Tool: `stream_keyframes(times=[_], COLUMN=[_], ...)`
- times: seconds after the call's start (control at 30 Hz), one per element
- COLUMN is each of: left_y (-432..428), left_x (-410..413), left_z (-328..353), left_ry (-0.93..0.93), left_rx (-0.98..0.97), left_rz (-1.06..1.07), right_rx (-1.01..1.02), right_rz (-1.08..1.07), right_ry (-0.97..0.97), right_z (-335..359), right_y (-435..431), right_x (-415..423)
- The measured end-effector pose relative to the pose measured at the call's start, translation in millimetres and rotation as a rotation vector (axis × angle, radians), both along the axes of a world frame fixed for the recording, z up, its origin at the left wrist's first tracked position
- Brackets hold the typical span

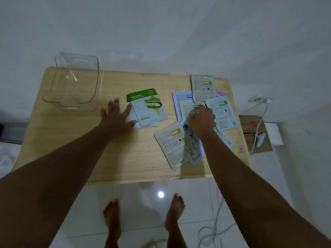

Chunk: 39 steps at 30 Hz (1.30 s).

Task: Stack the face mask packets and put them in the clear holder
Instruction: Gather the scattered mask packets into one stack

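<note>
View from my head, looking down on a pale wooden tabletop (125, 154) set against a white wall. My left hand (116, 118) lies flat with its fingers spread wide, holding nothing, its fingertips touching the left edge of a small stack of packets (146, 109); the top packet faces up, green and white, printed "Cucumber". My right hand (202, 120) is closed around a blurred packet (190, 129), lifted at a tilt above a loose scatter of face mask packets (211, 104) on the right side of the tabletop. Most of these lie printed-back up and overlap one another; one beige-backed packet (172, 145) lies nearest me, and another (203, 88) reaches the far edge. The clear holder (75, 81) stands at the far left corner, well apart from both groups, with a handle slot in its far wall and nothing inside it. My bare feet (174, 212) stand on a glossy tiled floor (143, 203), beside a white cable (215, 230)
</note>
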State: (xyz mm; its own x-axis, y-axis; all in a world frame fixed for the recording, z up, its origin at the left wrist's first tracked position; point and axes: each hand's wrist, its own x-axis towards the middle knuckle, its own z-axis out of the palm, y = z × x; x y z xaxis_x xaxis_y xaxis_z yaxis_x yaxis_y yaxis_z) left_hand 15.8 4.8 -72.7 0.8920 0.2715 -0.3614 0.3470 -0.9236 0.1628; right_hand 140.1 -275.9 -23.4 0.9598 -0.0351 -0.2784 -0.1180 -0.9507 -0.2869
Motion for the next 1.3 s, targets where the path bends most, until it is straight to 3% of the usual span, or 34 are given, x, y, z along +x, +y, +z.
stream_keyframes(times=[0.33, 0.67, 0.77, 0.87, 1.07, 1.3], left_y=[-16.4, -10.8, -8.8, -8.2, -5.4, -5.4], left_x=[3.1, 1.8, -0.1, -1.1, -2.2, -4.6], left_z=[3.8, 1.8, 1.4, 0.2, -3.7, -5.6], left_ry=[-0.036, -0.031, -0.032, -0.043, -0.045, -0.049], left_rx=[-0.025, -0.064, -0.072, -0.070, -0.074, -0.055], left_rz=[0.127, 0.118, 0.101, 0.093, 0.078, 0.063], right_rx=[0.318, 0.514, 0.489, 0.369, 0.425, 0.378], right_rz=[-0.129, 0.019, 0.122, 0.229, 0.269, 0.382], right_ry=[-0.046, -0.341, -0.395, -0.332, -0.091, -0.038], right_z=[-4.6, 34.1, 51.3, 59.5, 43.1, 19.2], right_y=[-7.8, 20.3, 41.4, 74.8, 145.3, 160.9], right_x=[10.6, 17.3, 27.5, 27.0, -4.4, -33.2])
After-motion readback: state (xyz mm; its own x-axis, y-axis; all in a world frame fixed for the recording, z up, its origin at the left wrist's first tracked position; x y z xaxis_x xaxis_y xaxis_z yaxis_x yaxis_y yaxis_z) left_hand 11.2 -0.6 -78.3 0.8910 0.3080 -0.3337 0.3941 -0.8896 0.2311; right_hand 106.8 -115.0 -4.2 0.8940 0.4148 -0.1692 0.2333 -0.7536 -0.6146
